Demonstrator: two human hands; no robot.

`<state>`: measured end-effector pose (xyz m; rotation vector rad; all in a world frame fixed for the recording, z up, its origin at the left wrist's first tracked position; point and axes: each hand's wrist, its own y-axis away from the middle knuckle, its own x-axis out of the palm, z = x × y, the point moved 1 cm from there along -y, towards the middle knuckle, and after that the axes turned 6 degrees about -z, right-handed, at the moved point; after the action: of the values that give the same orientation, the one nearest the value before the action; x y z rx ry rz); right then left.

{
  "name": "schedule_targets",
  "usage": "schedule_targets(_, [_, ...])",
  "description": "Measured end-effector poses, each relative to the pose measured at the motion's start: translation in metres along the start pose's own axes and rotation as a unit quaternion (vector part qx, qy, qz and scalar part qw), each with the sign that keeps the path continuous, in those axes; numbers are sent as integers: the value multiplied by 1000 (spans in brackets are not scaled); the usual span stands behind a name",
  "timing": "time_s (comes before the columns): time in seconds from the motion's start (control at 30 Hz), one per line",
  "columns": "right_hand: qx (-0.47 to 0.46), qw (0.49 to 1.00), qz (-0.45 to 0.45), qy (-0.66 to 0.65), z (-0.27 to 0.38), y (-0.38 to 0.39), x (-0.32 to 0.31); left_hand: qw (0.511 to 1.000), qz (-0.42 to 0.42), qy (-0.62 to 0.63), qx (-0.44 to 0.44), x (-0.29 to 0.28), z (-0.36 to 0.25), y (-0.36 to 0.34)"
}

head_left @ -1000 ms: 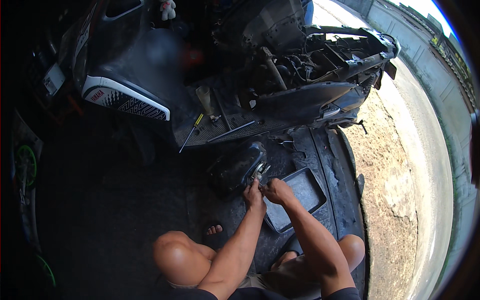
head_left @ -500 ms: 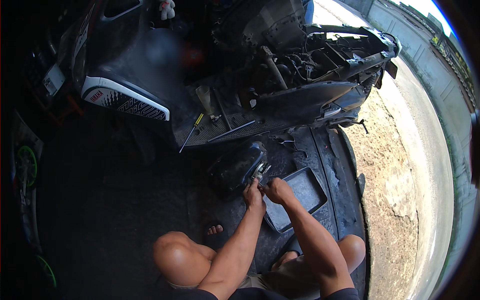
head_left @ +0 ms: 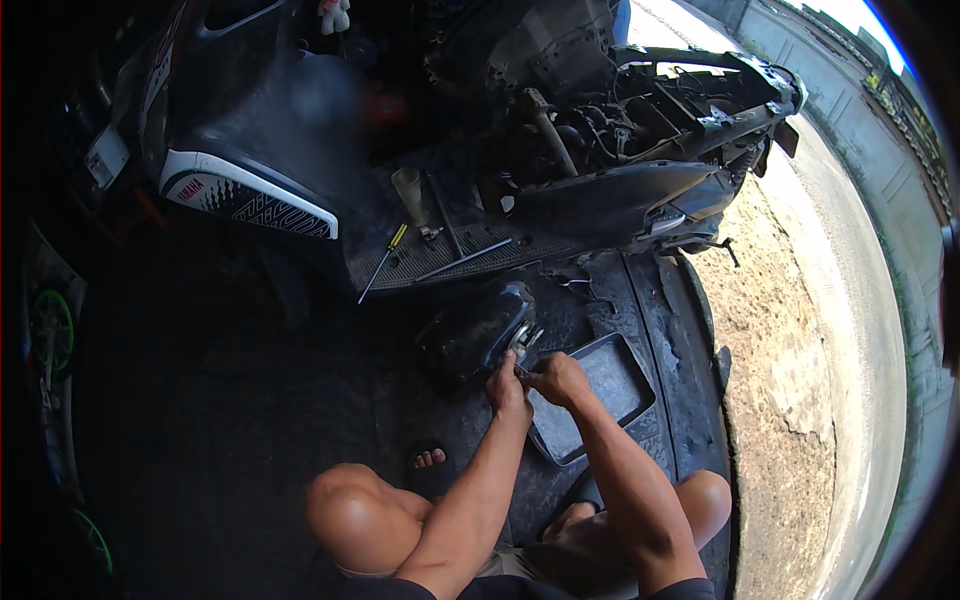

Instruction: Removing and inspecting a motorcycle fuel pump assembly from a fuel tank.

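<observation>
A black, rounded tank-like part (head_left: 470, 335) lies on the floor before me, with a small metal fitting (head_left: 524, 337) at its right end. My left hand (head_left: 508, 385) is closed at the near side of that fitting, thumb up against it. Close beside it, my right hand (head_left: 558, 379) is curled shut, its fingertips almost meeting the left hand. Something small and dark shows between the two hands, too hidden to name. A shallow metal tray (head_left: 610, 385) sits under and beyond my right hand.
A partly stripped scooter (head_left: 590, 190) stands across the far side. On its footboard (head_left: 440, 260) lie a yellow-handled screwdriver (head_left: 383, 263), a metal rod (head_left: 465, 260), a T-shaped tool (head_left: 445, 215) and a translucent funnel-like piece (head_left: 409, 192). Dark wire-like parts (head_left: 585, 285) lie behind the tray.
My right hand has shifted very slightly and turned a little at the fitting. The left hand stays almost in place, as do the tank-like part and tray.
</observation>
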<state>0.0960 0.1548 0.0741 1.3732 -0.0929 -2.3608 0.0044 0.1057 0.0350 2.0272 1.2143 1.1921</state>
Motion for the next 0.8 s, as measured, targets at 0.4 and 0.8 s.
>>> schedule_targets(0.4, [108,976,39,-188,-30,20,-14,999,16,1,-39,-24,9,-14])
schedule_targets(0.8, [47,995,-30,-83,-34,7,30,995,39,-83,-41,-24,32,-37])
